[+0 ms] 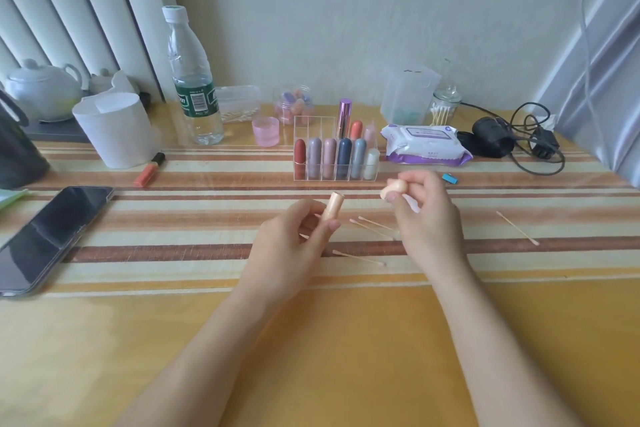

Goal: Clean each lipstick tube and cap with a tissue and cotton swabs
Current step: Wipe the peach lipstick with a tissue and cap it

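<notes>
My left hand (294,239) grips a peach lipstick tube (333,206) upright above the striped table, its open top uncovered. My right hand (424,215) holds the matching peach cap (393,188) off to the right of the tube, apart from it. Several used cotton swabs lie on the table: two (372,226) between my hands, one (358,257) below them, one (517,228) to the right. A clear organizer (336,154) holds several coloured lipsticks behind my hands. A wet-wipe pack (426,144) lies to its right.
A phone (52,236) lies at the left, an orange lip tube (149,170) by a white container (114,128). A water bottle (192,76), pink cup (266,131), swab jar (446,107) and black cables (512,139) stand along the back. A small blue item (450,178) lies right of my hand.
</notes>
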